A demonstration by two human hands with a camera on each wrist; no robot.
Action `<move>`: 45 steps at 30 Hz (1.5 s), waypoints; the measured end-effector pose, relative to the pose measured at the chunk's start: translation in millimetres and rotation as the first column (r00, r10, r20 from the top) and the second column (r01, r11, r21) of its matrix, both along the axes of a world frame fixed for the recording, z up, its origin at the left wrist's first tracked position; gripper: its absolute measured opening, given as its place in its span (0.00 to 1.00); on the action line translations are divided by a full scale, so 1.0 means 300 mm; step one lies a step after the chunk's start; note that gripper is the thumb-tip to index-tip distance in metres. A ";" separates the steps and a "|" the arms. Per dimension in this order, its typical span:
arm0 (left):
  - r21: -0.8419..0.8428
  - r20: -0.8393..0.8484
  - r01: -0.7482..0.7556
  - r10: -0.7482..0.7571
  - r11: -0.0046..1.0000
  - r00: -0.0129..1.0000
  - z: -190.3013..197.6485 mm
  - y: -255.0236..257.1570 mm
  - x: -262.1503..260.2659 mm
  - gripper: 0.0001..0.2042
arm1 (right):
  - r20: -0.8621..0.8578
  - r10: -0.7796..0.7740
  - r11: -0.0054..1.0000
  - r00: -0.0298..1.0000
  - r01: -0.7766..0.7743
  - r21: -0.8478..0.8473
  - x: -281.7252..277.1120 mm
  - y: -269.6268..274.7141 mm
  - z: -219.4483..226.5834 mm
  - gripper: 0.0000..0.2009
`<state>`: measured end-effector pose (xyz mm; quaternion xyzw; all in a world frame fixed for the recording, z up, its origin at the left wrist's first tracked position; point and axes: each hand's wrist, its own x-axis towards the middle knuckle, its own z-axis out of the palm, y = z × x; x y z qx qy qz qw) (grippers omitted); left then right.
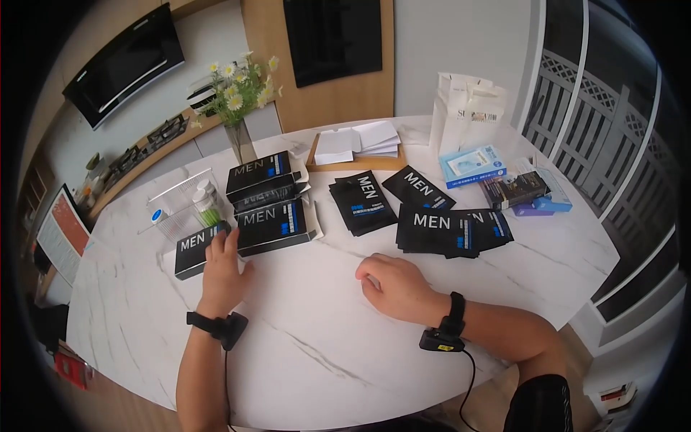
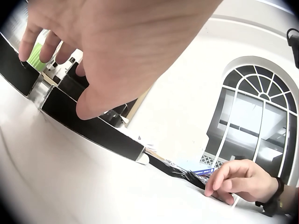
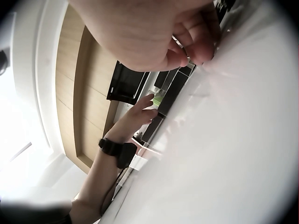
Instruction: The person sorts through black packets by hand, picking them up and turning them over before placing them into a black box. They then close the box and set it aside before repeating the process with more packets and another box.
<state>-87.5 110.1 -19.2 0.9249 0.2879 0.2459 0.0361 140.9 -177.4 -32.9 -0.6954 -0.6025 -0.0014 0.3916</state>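
My left hand [image 1: 224,270] reaches over the right end of a black "MEN" box [image 1: 193,253], fingertips right at its top edge. Its thumb is spread away from the fingers, beside a second black "MEN" box [image 1: 270,223] with a raised end flap. In the left wrist view the fingers [image 2: 50,45] hang just above the boxes, the thumb apart. Another black "MEN" box [image 1: 258,176] stands behind. My right hand [image 1: 397,286] rests on the table, loosely curled around nothing, nearest to the fanned black "MEN" pouches [image 1: 432,234]. Further black pouches [image 1: 362,203] lie behind them.
A clear basket [image 1: 155,225] with white-capped bottles stands behind the left box. At the back are a flower vase [image 1: 240,142], a wooden tray [image 1: 311,160] with papers and a white paper bag [image 1: 464,115]. Blue and dark boxes [image 1: 515,189] lie at the right.
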 end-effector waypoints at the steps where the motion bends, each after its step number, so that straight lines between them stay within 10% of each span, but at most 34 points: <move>1: -0.009 -0.024 0.007 -0.007 1.000 1.000 0.009 -0.023 0.013 0.40 | -0.003 -0.005 1.000 1.000 0.006 0.022 0.005 0.002 -0.007 0.06; 7: 0.011 -0.122 0.030 -0.028 0.999 0.992 0.004 -0.133 0.049 0.39 | 0.127 -0.232 0.971 0.964 0.224 0.080 0.067 0.036 0.063 0.02; 12: -0.072 -0.182 0.000 -0.013 0.997 0.983 0.018 -0.161 0.058 0.37 | 0.502 -0.524 0.797 0.688 0.604 0.005 0.234 0.195 0.110 0.12; 20: -0.065 -0.196 0.056 -0.068 0.996 0.978 0.017 -0.186 0.061 0.37 | 0.440 -0.501 0.566 0.746 0.666 -0.485 0.239 0.374 0.156 0.28; 26: -0.087 -0.203 0.058 -0.075 0.995 0.976 0.012 -0.173 0.055 0.36 | 0.373 -0.591 0.495 0.715 0.687 -0.532 0.267 0.416 0.165 0.35; 32: -0.086 -0.205 0.054 -0.071 0.995 0.976 0.006 -0.179 0.056 0.36 | 0.130 -0.630 0.612 0.765 0.593 -0.523 0.254 0.386 0.178 0.33; 38: -0.111 -0.219 -0.008 -0.016 0.994 0.975 0.039 -0.218 0.053 0.42 | -0.129 -0.395 0.916 0.910 0.401 0.019 0.294 0.362 0.076 0.21; 41: -0.049 0.026 -0.068 0.069 0.996 0.997 0.108 -0.270 0.073 0.46 | -0.140 -0.269 0.956 0.953 0.281 0.079 0.314 0.289 0.130 0.20; 45: -0.133 0.557 0.342 -0.215 0.930 0.802 0.121 -0.312 0.120 0.49 | 0.009 -0.037 0.999 0.999 0.037 -0.033 0.115 0.108 0.351 0.17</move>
